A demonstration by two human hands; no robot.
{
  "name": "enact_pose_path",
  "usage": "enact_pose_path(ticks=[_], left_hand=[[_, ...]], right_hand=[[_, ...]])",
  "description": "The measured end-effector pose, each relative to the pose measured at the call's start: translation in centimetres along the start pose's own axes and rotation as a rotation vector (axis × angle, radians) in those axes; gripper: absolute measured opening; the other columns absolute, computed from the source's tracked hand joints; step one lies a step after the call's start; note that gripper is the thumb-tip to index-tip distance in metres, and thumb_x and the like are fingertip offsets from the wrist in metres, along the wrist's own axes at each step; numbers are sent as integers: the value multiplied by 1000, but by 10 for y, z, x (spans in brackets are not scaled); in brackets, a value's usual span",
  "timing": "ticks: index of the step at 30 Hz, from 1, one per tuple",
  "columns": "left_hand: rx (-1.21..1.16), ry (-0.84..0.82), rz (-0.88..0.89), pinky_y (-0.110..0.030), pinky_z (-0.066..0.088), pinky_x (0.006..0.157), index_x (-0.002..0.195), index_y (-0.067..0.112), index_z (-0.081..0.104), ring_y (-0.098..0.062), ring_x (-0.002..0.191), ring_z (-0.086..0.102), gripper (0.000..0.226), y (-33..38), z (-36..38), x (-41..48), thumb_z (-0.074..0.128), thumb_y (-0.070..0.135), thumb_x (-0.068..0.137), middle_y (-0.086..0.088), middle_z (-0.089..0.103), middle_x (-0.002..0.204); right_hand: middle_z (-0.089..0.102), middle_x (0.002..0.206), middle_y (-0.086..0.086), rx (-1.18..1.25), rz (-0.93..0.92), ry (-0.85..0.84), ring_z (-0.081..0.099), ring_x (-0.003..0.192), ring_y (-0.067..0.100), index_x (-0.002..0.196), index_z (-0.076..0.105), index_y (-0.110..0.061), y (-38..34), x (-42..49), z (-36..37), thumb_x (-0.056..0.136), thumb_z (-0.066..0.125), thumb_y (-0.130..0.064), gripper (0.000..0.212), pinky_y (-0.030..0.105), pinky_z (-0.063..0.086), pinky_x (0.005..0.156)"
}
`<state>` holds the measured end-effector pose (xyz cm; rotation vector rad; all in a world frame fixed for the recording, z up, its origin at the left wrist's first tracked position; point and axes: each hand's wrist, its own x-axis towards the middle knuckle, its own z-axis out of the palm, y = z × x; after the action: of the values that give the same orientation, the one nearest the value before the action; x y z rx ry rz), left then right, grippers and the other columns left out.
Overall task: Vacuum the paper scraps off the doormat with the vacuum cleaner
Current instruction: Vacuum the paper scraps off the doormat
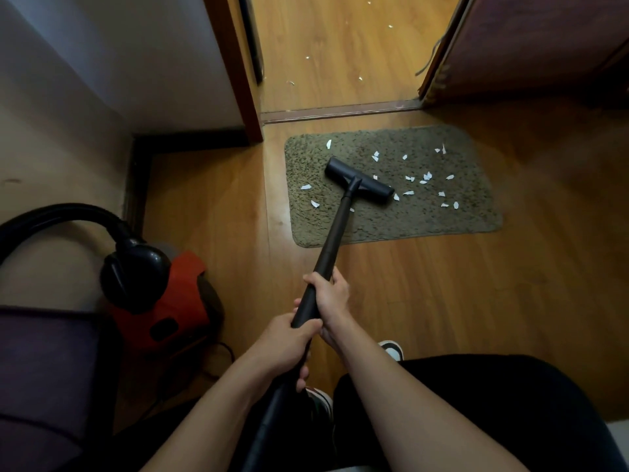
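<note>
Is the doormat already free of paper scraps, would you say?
No, many white paper scraps lie on the doormat around the vacuum head.

left hand (287, 338), right hand (330, 296), both hands seemingly clenched

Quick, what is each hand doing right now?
Left hand: closed around the vacuum wand, lower on it, nearer the body.
Right hand: closed around the same wand, farther toward the floor head.
</note>
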<state>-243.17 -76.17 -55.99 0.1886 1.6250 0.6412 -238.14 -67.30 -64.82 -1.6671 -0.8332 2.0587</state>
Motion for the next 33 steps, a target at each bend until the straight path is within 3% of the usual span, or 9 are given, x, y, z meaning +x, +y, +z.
enact_pose_path(ticks=[8, 11, 16, 23, 27, 30, 33], left_hand=[[12, 43, 1, -24, 44, 37, 111, 14, 55, -14, 40, 49, 19, -41, -6, -47, 52, 30, 102, -8, 52, 67], [12, 52, -1, -23, 42, 36, 111, 10, 56, -15, 38, 47, 21, -56, -8, -60, 51, 28, 102, -9, 51, 66], [18, 74, -4, -24, 43, 35, 108, 4, 58, -15, 38, 47, 24, -75, -15, -76, 53, 27, 102, -7, 51, 62], [-10, 90, -3, -24, 43, 35, 107, 3, 58, -15, 38, 48, 25, -94, -26, -96, 53, 27, 102, -7, 52, 62], [-37, 95, -14, -24, 42, 35, 107, 5, 59, -14, 38, 48, 24, -98, -26, -95, 53, 28, 102, -6, 53, 62], [-57, 82, -24, -24, 43, 36, 108, 7, 58, -14, 39, 49, 24, -95, -23, -87, 53, 29, 102, -7, 53, 64], [-76, 74, -25, -24, 43, 37, 109, 8, 58, -14, 39, 48, 24, -88, -18, -76, 53, 30, 102, -7, 52, 64]], right_hand=[[64, 96, 17, -8, 56, 1, 67, 45, 23, 150, 45, -16, 38, -49, 6, 92, 68, -8, 62, 30, 54, 43], [64, 92, 17, -7, 57, -9, 66, 46, 24, 143, 49, -17, 47, -65, 8, 92, 67, -8, 55, 31, 55, 44], [63, 85, 17, -4, 42, -19, 64, 44, 24, 112, 56, -21, 63, -87, 14, 93, 65, -7, 26, 31, 54, 43], [62, 84, 17, -40, 24, -53, 65, 46, 26, 120, 56, -15, 83, -103, 27, 92, 68, -9, 31, 33, 56, 44], [63, 86, 17, -83, 12, -47, 71, 57, 37, 106, 59, -22, 87, -100, 27, 90, 70, -12, 22, 42, 61, 51], [63, 88, 19, -64, 33, -68, 65, 43, 23, 118, 54, -19, 81, -96, 22, 94, 67, -8, 30, 30, 54, 41], [61, 83, 17, -54, 20, -73, 63, 40, 21, 119, 53, -16, 72, -86, 18, 94, 65, -5, 30, 28, 52, 38]])
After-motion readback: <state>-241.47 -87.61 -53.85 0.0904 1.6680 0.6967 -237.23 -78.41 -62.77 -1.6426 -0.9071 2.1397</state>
